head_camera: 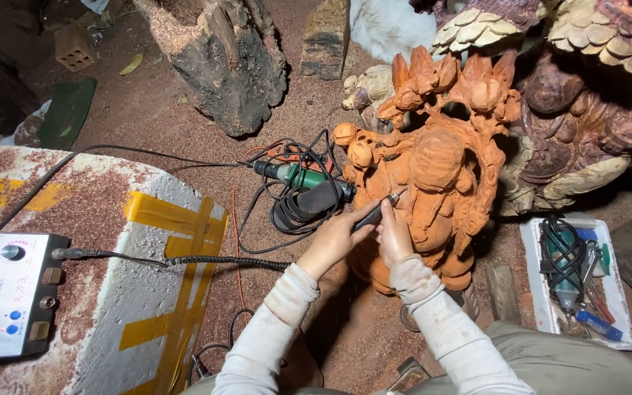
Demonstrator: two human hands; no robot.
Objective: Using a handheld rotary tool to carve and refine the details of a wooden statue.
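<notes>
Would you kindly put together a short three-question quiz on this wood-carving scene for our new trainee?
1. True or false: both hands are at the slim handpiece tool whose tip meets the orange wood carving.
2. Where does the control box with the red display sit? A) on the taped white block B) in the white tray C) on the dark log
3. Which hand is more to the carving's side: the left hand or the right hand?

Key: 1 true; 2 A; 3 the right hand.
</notes>
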